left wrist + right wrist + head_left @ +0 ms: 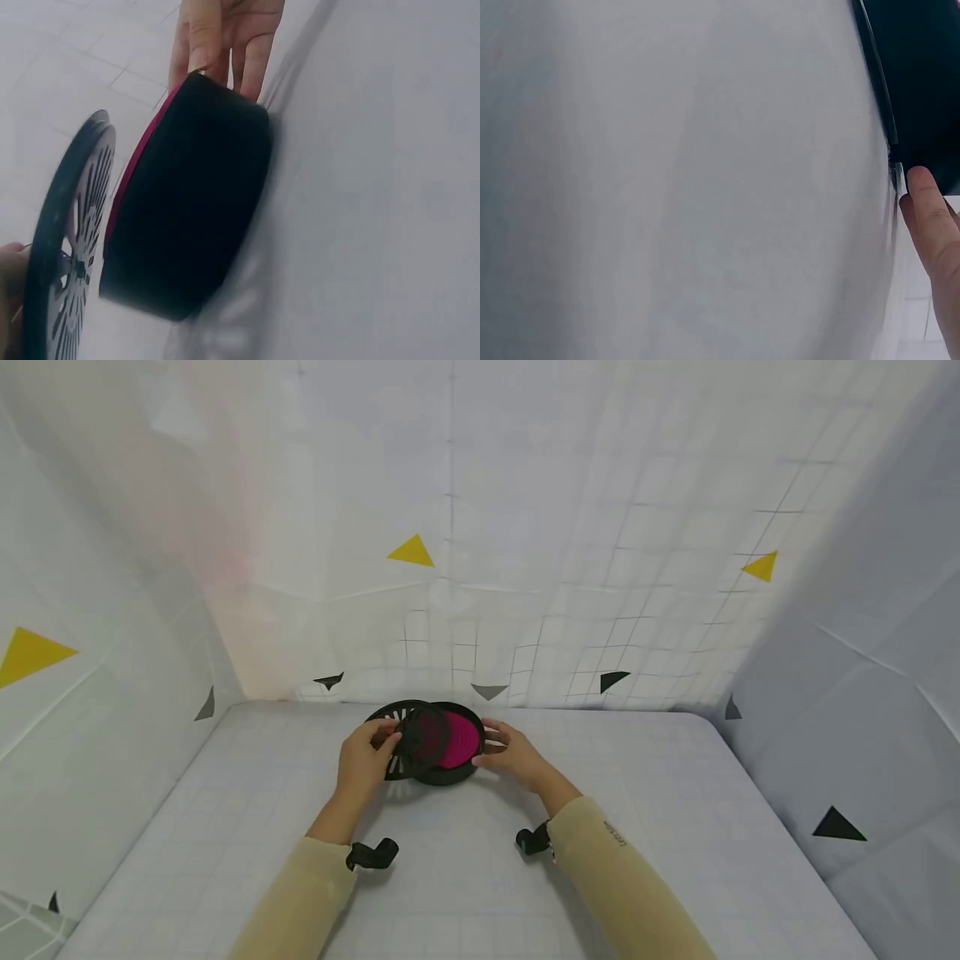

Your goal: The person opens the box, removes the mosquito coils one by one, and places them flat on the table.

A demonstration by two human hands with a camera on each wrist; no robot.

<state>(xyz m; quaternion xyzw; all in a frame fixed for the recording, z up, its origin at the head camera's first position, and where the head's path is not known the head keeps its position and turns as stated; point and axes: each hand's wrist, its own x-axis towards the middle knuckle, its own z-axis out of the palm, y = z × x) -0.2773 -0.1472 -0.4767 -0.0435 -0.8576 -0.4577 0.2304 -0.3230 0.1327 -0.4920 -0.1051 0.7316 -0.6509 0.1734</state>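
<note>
My left hand pinches the middle of a round black slotted lid, tilted over the left part of a round black container. A pink disc with concentric rings shows inside the container, partly hidden behind the lid. In the left wrist view the lid stands apart from the container. My right hand touches the container's right side, thumb nearer me and fingers farther back. Fairly straight fingers rest at the container's edge in the right wrist view.
The white table carries the container near its back edge, close to the white back wall. Side walls rise at left and right. Yellow and black triangles mark the walls. Both wrists wear black camera mounts.
</note>
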